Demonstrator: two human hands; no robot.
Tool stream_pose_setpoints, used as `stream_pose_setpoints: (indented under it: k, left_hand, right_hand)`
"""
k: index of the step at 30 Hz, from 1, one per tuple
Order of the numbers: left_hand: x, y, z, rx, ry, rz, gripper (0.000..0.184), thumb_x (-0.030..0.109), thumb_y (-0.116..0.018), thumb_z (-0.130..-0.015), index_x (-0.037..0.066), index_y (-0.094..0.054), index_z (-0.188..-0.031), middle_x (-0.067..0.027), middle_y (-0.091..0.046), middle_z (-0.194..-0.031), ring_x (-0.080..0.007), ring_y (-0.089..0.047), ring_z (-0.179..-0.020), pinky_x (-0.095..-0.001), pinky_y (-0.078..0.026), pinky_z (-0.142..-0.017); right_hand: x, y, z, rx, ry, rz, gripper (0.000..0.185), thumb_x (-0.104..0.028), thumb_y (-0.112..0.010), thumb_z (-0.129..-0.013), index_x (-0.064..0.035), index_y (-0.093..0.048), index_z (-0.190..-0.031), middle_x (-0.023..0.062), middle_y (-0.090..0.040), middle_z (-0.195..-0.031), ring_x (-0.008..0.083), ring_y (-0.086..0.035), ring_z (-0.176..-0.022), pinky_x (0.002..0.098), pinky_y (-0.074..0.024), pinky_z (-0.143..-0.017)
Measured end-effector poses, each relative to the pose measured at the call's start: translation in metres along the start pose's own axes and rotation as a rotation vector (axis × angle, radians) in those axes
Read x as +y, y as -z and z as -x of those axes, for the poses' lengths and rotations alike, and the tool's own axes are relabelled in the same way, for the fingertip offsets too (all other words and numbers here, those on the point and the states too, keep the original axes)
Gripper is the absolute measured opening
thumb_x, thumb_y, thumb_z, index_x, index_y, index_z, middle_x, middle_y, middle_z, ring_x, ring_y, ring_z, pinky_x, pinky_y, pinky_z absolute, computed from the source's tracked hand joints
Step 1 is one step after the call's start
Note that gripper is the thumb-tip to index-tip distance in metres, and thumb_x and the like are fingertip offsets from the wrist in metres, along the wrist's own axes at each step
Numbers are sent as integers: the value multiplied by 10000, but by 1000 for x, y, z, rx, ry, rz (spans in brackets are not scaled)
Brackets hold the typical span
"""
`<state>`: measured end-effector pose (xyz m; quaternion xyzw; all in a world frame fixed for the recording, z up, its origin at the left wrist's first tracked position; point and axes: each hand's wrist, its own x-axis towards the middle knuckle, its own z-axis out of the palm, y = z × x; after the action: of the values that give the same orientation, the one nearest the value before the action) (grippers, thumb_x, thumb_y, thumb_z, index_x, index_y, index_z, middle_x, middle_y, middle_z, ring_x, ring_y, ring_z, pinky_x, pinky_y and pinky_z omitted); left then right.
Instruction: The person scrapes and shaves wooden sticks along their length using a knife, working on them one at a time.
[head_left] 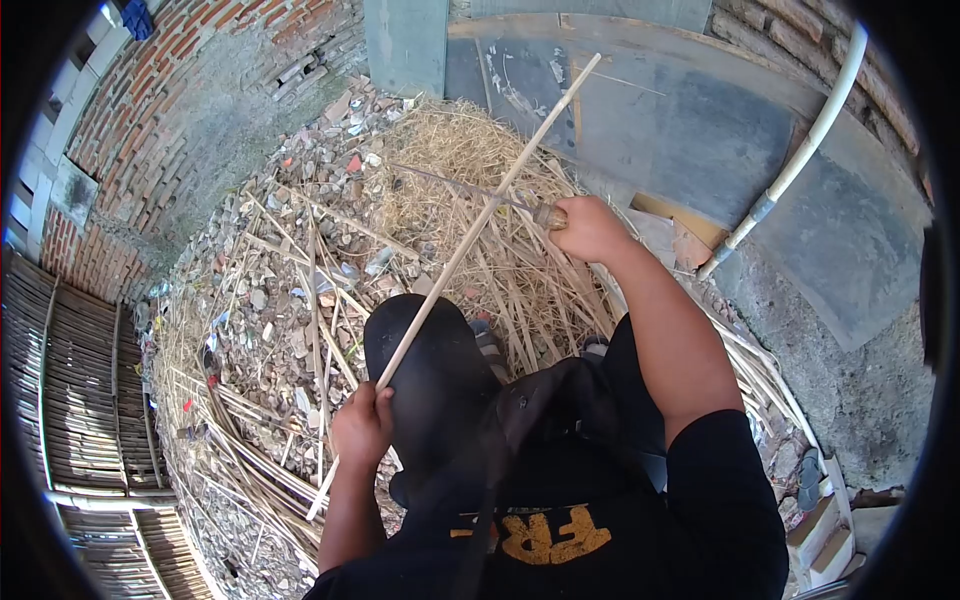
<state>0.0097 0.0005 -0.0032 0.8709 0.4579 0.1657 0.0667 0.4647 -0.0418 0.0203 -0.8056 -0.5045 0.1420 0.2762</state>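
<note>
A long pale bamboo strip (447, 275) runs diagonally up and to the right. My left hand (362, 425) is wrapped round its lower part, and the lower end sticks out below the fist. In my right hand (590, 230) is the handle of a knife (549, 216). Its long, thin, dark blade points left and crosses the bamboo strip at its upper half; whether the edge bites into the strip, I cannot tell. Under the blade lies a heap of straw-like shavings (440, 150). Several cut strips (530, 300) are spread just below the knife.
Rubble and stones (280, 310) cover the ground, with more bamboo strips (265, 450) at lower left. A brick wall (220, 110) rises at upper left, grey panels (680, 120) at upper right. A pale pipe (800, 155) leans there. Woven bamboo fencing (85, 380) stands left.
</note>
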Motion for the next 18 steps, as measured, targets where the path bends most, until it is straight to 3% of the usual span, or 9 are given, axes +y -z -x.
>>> stream_pose_setpoints:
  k: [5, 11, 14, 18]
  left_hand:
    - [1, 3, 0, -52, 32, 30, 259, 310, -664, -1017, 64, -612, -953, -228, -682, -772, -469, -673, -702, -558, -511, -612]
    - [2, 1, -3, -56, 7, 59, 237, 271, -680, -1008, 56, -609, -938, -233, -681, -771, -467, -675, -701, -558, -513, -616]
    - [-2, -6, 0, 1, -7, 55, 224, 260, -685, -1004, 52, -621, -950, -225, -680, -765, -463, -672, -689, -553, -513, -607]
    - [-4, -10, 2, 72, -32, 66, 211, 249, -690, -1002, 46, -635, -978, -214, -679, -754, -458, -669, -675, -546, -513, -590]
  right_hand:
    - [-10, -2, 14, 27, 16, 14, 284, -237, -728, -781, -44, -745, -989, 241, -723, -905, 439, -697, -884, 505, -560, -832]
    - [-39, -1, 35, -120, 195, 182, 246, -220, -738, -756, -74, -743, -954, 192, -729, -884, 420, -704, -878, 526, -557, -791]
    - [-35, 6, 24, -148, 144, 182, 242, -217, -739, -755, -76, -739, -952, 194, -723, -868, 418, -705, -868, 519, -557, -772]
    - [-13, 8, 6, -29, -3, -42, 223, -211, -730, -770, -75, -737, -947, 213, -715, -859, 419, -703, -869, 505, -557, -778]
